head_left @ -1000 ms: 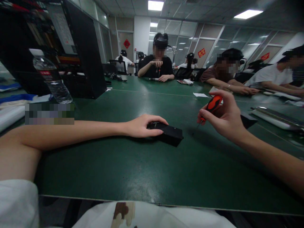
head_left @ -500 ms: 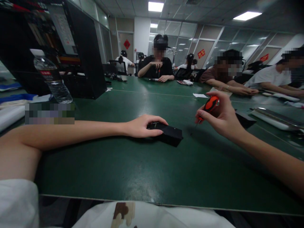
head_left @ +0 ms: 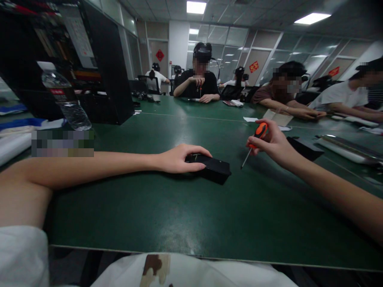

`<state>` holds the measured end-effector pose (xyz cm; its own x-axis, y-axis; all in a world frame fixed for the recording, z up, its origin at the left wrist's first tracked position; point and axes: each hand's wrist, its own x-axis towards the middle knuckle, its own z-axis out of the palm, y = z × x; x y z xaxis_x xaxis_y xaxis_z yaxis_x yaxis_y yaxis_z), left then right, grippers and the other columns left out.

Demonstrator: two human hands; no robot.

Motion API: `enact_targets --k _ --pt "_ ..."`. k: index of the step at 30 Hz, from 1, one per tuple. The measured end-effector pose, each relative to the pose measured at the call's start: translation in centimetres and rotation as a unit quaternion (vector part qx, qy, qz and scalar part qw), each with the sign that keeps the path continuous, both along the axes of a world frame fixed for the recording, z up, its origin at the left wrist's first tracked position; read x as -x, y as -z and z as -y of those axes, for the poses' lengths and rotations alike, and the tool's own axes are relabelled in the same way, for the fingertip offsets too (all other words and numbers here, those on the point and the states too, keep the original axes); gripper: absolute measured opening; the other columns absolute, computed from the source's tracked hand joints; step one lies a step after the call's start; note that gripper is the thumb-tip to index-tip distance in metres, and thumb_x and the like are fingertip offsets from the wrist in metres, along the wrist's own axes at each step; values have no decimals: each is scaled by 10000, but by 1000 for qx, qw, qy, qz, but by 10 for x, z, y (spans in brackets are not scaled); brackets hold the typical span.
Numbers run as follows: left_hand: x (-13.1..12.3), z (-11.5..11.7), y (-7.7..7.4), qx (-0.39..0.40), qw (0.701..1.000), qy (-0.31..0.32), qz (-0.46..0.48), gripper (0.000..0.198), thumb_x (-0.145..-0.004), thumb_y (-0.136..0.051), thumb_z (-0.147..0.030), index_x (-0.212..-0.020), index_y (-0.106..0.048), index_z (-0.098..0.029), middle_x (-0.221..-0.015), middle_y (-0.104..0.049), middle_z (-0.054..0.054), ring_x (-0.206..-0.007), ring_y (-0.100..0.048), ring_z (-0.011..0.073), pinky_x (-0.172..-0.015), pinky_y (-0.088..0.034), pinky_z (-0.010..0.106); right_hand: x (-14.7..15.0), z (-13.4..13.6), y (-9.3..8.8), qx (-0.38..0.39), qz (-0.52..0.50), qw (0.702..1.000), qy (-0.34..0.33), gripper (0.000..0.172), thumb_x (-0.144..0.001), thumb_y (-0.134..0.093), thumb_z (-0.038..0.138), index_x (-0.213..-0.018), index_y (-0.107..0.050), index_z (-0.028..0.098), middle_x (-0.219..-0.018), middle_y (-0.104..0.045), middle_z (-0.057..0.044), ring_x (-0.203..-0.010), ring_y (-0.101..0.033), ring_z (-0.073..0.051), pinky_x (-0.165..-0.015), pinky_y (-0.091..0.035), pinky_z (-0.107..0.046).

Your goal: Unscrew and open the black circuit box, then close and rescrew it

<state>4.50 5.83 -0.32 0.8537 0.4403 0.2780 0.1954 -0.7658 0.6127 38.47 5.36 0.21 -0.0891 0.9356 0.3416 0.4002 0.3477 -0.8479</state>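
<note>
My left hand lies over the left end of a black box-shaped part, thumb on the near side and fingers across the top. The part rests flat on the green table. To its right, my right hand grips a screwdriver by its orange and black handle. The thin shaft slants down to the left, and its tip is at or just above the tabletop, apart from the black part. Whether a small screw is at the tip, I cannot tell.
Behind my right wrist lies another black part. A long pale panel is at the right. An open computer case and a water bottle stand at the left. Co-workers sit opposite; one person holds a tool.
My right hand has lowered slightly and turned the screwdriver, so its shaft now shows and its tip has moved down and left. My left hand and the black part stay put.
</note>
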Motion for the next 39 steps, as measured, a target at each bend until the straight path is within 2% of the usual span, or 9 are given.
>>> enact_targets --k 5,9,14,17,23,25,29,32,39 --pt "0 0 -1 4 1000 0 4 435 -936 -639 -399 -1307 -630 -171 -1273 -691 103 -1156 -649 238 -981 -473 320 -4 -9 12 90 -42 994 47 736 -721 -808 423 -1305 -395 249 -775 -688 -23 -592 -676 -186 -491 -553 -240" --pt "0 1 -2 8 1000 0 3 427 -933 -642 -388 -1300 -635 -171 -1261 -695 104 -1139 -651 240 -975 -476 328 -4 -12 16 92 -37 993 58 676 -743 -796 396 -1290 -432 237 -770 -685 -23 -591 -673 -181 -488 -547 -237" --pt "0 0 -2 8 1000 2 2 435 -936 -640 -390 -1309 -627 -168 -1264 -689 106 -1133 -648 237 -977 -473 336 -3 -5 7 -40 6 999 36 651 -737 -815 420 -1253 -459 247 -687 -625 26 -542 -647 -197 -465 -536 -281" --pt "0 0 -1 7 1000 2 3 431 -937 -638 -392 -1309 -626 -176 -1262 -689 102 -1131 -649 234 -967 -476 328 0 10 0 -147 70 986 29 640 -779 -792 370 -1310 -449 264 -779 -651 7 -604 -674 -200 -538 -581 -316" --pt "0 0 -1 3 1000 2 7 431 -935 -641 -395 -1301 -631 -166 -1256 -694 103 -1136 -650 235 -973 -474 322 10 37 -8 -365 245 895 -79 643 -841 -738 226 -1375 -405 355 -922 -665 -1 -756 -697 -192 -682 -604 -349" --pt "0 0 -1 2 1000 2 5 435 -936 -640 -399 -1302 -630 -165 -1254 -695 103 -1129 -652 234 -970 -475 321 16 43 -13 -353 255 892 -119 632 -858 -708 196 -1379 -395 367 -937 -648 -4 -756 -682 -178 -677 -595 -331" --pt "0 1 -2 -3 1000 3 3 429 -943 -630 -393 -1303 -626 -160 -1257 -693 103 -1125 -652 229 -967 -473 319 20 46 -28 -207 212 941 -164 553 -893 -652 234 -1361 -372 321 -920 -667 -19 -805 -707 -197 -737 -612 -351" --pt "0 0 -1 -7 1000 4 2 434 -945 -627 -395 -1303 -622 -149 -1246 -694 106 -1117 -654 227 -953 -476 312 14 42 -32 -144 169 967 -122 449 -856 -677 283 -1216 -409 289 -899 -707 -31 -748 -714 -217 -664 -599 -357" --pt "0 0 -1 -5 1000 3 3 429 -941 -632 -397 -1299 -625 -161 -1257 -691 103 -1135 -649 233 -972 -473 321 8 33 -28 -131 91 985 -62 443 -726 -707 216 -1102 -480 275 -832 -668 10 -749 -655 -186 -684 -552 -329"
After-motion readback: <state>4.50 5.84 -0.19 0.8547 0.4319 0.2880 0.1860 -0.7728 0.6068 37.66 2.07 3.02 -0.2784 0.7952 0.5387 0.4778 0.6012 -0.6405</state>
